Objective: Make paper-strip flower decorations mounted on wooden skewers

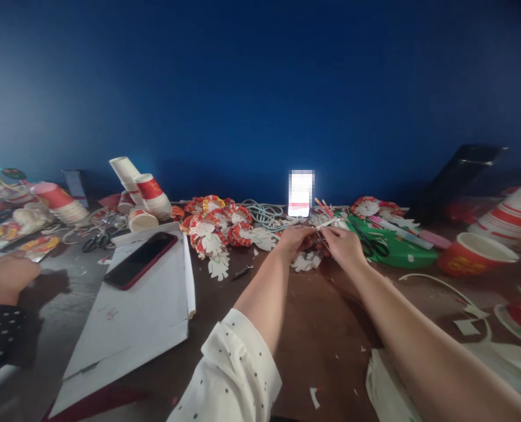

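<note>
Blue wall (242,88) behind brown tabletop (315,334). Mid-frame, left hand (295,239) and right hand (343,243) pinch pale strip (325,223). Fitting step, probably; next wants steady pinch.

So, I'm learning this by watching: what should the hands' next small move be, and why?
Perhaps draw the thin pale strip gently taut: the left hand and right hand nearly meet at it, close to white paper cutouts, though their exact grip is too small to tell.

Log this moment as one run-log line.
left hand, right hand: close together at small pale strip, grip unclear | beyond: lit phone | left: red-edged smartphone on white cardboard | right: red paper cup
</note>
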A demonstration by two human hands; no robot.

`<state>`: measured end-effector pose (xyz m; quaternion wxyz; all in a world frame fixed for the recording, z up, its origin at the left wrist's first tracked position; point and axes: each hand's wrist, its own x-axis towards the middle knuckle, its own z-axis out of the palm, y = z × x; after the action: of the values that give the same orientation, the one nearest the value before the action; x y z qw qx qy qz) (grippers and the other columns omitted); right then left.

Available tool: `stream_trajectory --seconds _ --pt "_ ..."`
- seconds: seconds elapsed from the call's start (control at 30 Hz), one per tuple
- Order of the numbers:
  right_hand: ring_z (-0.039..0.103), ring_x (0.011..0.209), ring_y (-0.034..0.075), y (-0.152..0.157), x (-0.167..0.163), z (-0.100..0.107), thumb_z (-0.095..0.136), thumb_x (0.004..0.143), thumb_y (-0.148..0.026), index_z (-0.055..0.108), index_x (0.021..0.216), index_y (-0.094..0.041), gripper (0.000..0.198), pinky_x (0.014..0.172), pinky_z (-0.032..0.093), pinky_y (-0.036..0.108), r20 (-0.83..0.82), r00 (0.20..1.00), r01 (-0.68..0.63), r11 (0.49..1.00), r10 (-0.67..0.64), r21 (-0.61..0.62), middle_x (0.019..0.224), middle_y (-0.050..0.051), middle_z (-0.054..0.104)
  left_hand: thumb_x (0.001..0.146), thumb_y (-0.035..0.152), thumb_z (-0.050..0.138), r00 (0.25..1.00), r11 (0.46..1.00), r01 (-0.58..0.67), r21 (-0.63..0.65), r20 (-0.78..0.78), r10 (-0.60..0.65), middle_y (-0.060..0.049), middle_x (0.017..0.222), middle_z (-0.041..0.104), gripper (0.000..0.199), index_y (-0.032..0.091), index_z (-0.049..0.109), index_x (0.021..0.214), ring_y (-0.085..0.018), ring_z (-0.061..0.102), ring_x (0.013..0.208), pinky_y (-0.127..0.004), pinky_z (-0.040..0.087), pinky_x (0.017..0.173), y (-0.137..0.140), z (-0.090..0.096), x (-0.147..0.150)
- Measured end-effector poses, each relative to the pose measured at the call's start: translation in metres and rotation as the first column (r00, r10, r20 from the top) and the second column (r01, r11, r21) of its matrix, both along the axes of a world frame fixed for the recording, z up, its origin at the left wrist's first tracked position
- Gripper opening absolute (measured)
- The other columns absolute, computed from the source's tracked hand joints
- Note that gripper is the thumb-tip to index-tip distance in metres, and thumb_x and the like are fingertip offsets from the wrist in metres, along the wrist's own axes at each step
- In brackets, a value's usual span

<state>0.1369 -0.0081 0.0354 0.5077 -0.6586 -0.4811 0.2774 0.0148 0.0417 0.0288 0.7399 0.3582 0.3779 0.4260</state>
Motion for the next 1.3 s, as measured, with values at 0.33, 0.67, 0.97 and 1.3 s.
stream_trajectory --seconds 0.33,0.67,0.97,1.3 --pt "0.058 0.057 0.019 0.0 0.0046 -0.0007 0.056 0.08 -0.041 0.075 0.066 -0.016 0.035 0.053 0.04 0.027 0.392 0.917 0.021 0.99 -0.074 0.137 0.047 0.003 0.058 0.076 0.01 0.075 1.0 1.0 0.011 -0.008 -0.007 -0.011 0.003 0.051 0.051 0.02 0.012 0.06 0.063 -0.006 0.046 0.048 -0.019 0.044 0.053 0.0006 -0.0004 0.0021" --pt "0.055 0.06 0.019 -0.0009 0.0043 -0.001 0.049 0.084 -0.04 0.072 0.063 -0.017 0.038 0.059 0.039 0.029 0.53 0.847 -0.016 0.997 -0.027 0.078 0.055 0.004 0.061 0.075 0.008 0.076 1.0 0.999 -0.004 -0.037 0.021 0.005 0.003 0.053 0.053 0.021 0.012 0.059 0.064 -0.006 0.048 0.047 -0.019 0.044 0.053 0.0008 -0.0036 0.0034" --pt "0.062 0.066 0.022 -0.0066 0.0012 0.0038 0.052 0.081 -0.031 0.08 0.084 -0.018 0.031 0.064 0.046 0.031 0.509 0.859 -0.114 0.99 0.058 0.079 0.069 0.007 0.072 0.084 0.005 0.066 0.997 0.988 0.004 -0.153 0.077 0.008 0.003 0.05 0.05 0.024 0.013 0.056 0.064 -0.004 0.046 0.044 -0.014 0.04 0.045 0.0 -0.0002 0.0025" --pt "0.07 0.089 0.026 -0.002 0.0064 -0.0025 0.053 0.082 -0.024 0.082 0.095 -0.017 0.032 0.082 0.051 0.035 0.546 0.836 -0.114 0.991 0.056 0.074 0.093 0.011 0.077 0.087 0.002 0.061 0.997 0.988 0.038 -0.149 0.078 -0.027 0.002 0.053 0.054 0.021 0.01 0.06 0.069 -0.004 0.049 0.048 -0.015 0.045 0.052 -0.0019 0.0008 0.0004"
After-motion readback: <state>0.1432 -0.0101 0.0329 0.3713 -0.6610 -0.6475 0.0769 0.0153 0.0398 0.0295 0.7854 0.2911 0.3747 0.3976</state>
